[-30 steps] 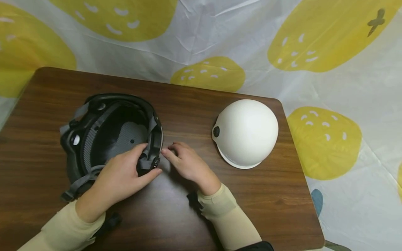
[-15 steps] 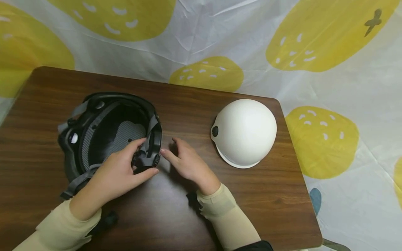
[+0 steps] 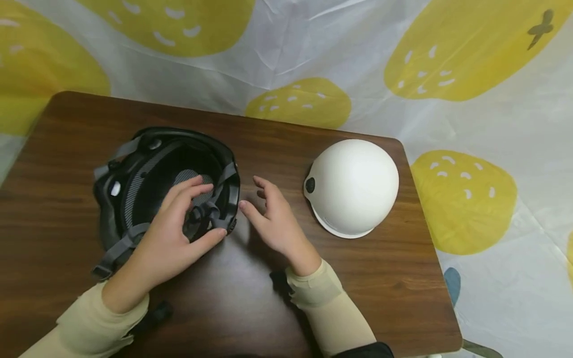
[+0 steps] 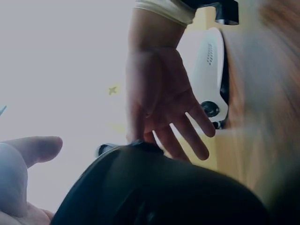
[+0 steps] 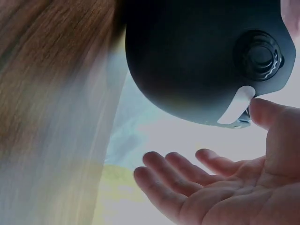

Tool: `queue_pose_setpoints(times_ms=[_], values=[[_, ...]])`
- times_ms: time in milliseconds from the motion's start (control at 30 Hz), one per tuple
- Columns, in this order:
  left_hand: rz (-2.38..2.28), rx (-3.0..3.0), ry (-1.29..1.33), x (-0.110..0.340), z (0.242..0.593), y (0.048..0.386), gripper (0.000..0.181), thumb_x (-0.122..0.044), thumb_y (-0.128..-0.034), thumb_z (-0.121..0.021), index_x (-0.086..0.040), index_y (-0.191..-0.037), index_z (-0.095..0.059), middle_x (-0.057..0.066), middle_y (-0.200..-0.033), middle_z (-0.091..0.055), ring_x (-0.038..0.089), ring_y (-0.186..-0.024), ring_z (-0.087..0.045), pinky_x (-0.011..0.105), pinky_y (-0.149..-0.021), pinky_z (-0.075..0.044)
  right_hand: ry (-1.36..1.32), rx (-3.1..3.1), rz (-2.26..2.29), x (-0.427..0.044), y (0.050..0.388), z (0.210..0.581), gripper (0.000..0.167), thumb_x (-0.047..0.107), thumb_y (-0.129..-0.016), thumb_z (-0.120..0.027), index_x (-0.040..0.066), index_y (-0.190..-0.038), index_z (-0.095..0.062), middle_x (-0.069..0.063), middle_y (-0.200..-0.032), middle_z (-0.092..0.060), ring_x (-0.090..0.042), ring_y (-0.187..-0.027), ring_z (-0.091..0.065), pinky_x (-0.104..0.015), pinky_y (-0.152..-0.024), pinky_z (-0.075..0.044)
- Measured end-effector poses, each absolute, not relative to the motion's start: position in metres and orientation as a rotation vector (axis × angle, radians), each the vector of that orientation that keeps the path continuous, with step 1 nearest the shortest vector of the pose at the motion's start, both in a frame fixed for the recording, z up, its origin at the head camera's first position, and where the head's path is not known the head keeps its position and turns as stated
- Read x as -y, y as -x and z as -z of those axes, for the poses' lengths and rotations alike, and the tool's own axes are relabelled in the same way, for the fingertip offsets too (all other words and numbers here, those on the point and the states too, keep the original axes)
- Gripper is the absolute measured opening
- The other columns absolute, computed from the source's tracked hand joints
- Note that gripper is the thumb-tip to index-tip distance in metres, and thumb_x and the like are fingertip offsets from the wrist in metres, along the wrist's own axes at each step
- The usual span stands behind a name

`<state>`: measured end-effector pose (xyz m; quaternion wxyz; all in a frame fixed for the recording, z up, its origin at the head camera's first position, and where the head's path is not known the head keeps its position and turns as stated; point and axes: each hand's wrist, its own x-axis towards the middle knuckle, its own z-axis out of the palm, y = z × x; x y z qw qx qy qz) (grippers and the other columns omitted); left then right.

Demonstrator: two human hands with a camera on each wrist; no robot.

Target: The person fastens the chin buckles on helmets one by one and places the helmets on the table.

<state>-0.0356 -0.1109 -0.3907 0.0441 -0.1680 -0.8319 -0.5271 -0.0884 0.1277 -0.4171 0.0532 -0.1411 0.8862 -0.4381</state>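
Note:
A black helmet (image 3: 107,214) lies upside down at the left of the table, its padded inside and grey straps (image 3: 127,243) facing up. Over its opening my left hand (image 3: 165,238) hovers with fingers extended, thumb near the right rim. My right hand (image 3: 277,223) is just right of that rim, fingers spread and relaxed, holding nothing. In the right wrist view the right thumb (image 5: 265,112) is close to the shell's edge, below a round dial (image 5: 260,55); contact is unclear. The left wrist view shows the right palm (image 4: 161,89) beyond the dark shell (image 4: 159,187).
A white helmet (image 3: 353,189) stands dome up at the table's right, a black round part (image 3: 310,185) on its side. The brown wooden table (image 3: 394,283) ends at a white curtain (image 3: 277,54) with yellow fruit prints. A black wrist-camera mount (image 3: 154,315) hangs under the left sleeve.
My left fingers have come up off the helmet's inner rim and straightened. The right hand's fingers have spread away from the rim. The helmet has shifted slightly up and right in view.

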Motion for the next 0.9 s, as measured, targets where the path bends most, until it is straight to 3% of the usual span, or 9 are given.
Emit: queue_pose_setpoints(times_ms=[167, 433, 533, 667, 833, 900], values=[[1.696, 2.437, 0.514, 0.112, 0.388, 0.037, 0.066, -0.004, -0.0869, -0.086, -0.003, -0.146, -0.056, 0.018, -0.166, -0.034, 0.041, -0.146, -0.037, 0.064, -0.103, -0.04, 0.473, -2.697, 1.437, -0.129, 0.089, 0.42, 0.058, 0.034, -0.108, -0.063, 0.005, -0.156, -0.048, -0.013, -0.157, -0.053, -0.035, -0.137, -0.058, -0.054, -0.11, -0.048], [1.716, 2.457, 0.486, 0.118, 0.378, 0.035, 0.055, -0.005, -0.0903, -0.084, -0.005, -0.14, -0.061, 0.013, -0.167, -0.033, 0.035, -0.151, -0.032, 0.065, -0.106, -0.043, 0.503, -2.679, 1.488, -0.13, 0.088, 0.422, 0.054, 0.035, -0.109, -0.059, 0.006, -0.154, -0.051, -0.012, -0.154, -0.056, -0.036, -0.136, -0.059, -0.057, -0.108, -0.049], [1.721, 2.45, 0.462, 0.125, 0.374, 0.036, 0.055, -0.004, -0.0907, -0.084, -0.005, -0.14, -0.06, 0.01, -0.167, -0.033, 0.034, -0.15, -0.033, 0.043, -0.112, -0.046, 0.522, -2.677, 1.506, -0.131, 0.088, 0.422, 0.053, 0.033, -0.109, -0.057, 0.006, -0.154, -0.051, -0.012, -0.153, -0.057, -0.034, -0.135, -0.06, -0.057, -0.107, -0.05], [1.754, 2.386, 0.435, 0.138, 0.367, 0.038, 0.056, 0.002, -0.0892, -0.083, -0.001, -0.14, -0.06, 0.01, -0.166, -0.034, 0.032, -0.149, -0.036, 0.013, -0.105, -0.041, 0.544, -2.657, 1.536, -0.131, 0.088, 0.421, 0.05, 0.032, -0.111, -0.055, 0.006, -0.153, -0.052, -0.011, -0.152, -0.058, -0.034, -0.134, -0.061, -0.052, -0.106, -0.051], [1.968, 2.15, 0.33, 0.176, 0.354, 0.034, 0.059, 0.019, -0.0888, -0.072, 0.0, -0.143, -0.059, 0.01, -0.162, -0.038, 0.024, -0.142, -0.044, 0.015, -0.102, -0.045, 0.573, -2.627, 1.546, -0.128, 0.088, 0.419, 0.05, 0.032, -0.111, -0.053, 0.008, -0.154, -0.05, -0.01, -0.15, -0.06, -0.026, -0.132, -0.062, -0.043, -0.106, -0.052], [2.03, 2.061, 0.295, 0.196, 0.354, 0.037, 0.06, 0.023, -0.0901, -0.067, -0.001, -0.145, -0.06, 0.011, -0.16, -0.041, 0.023, -0.138, -0.048, 0.016, -0.101, -0.045, 0.593, -2.622, 1.542, -0.128, 0.09, 0.419, 0.049, 0.032, -0.112, -0.053, 0.008, -0.155, -0.049, -0.01, -0.15, -0.06, -0.026, -0.132, -0.063, -0.045, -0.106, -0.052]])
